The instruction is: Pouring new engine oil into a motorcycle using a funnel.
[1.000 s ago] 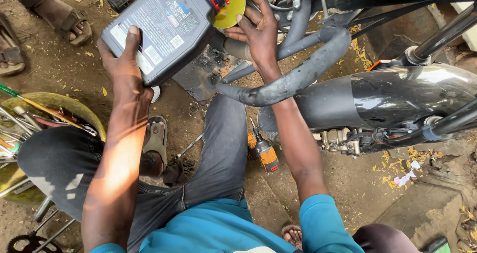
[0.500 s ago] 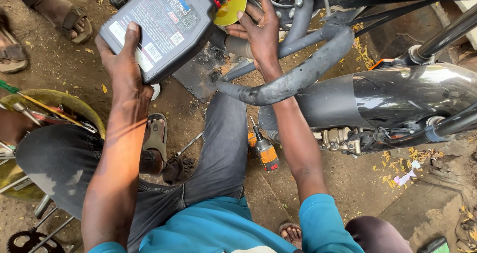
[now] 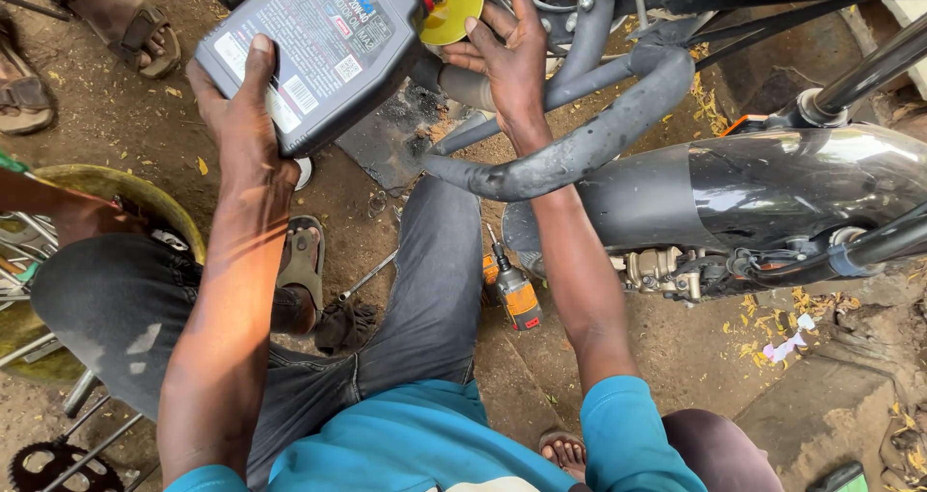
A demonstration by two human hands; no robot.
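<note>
Overhead, left hand [image 3: 241, 115] tips grey oil bottle [image 3: 323, 43] — into yellow funnel [image 3: 454, 9].

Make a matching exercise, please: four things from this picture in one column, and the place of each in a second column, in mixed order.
Things:
1. grey bottle
2. yellow funnel
3. screwdriver
4. sprocket

Places:
A. on the ground between the knee and the motorcycle
B. tilted in the left hand
C. at the bottom left corner
D. by the right hand

Pairs: 1-B, 2-D, 3-A, 4-C
</note>
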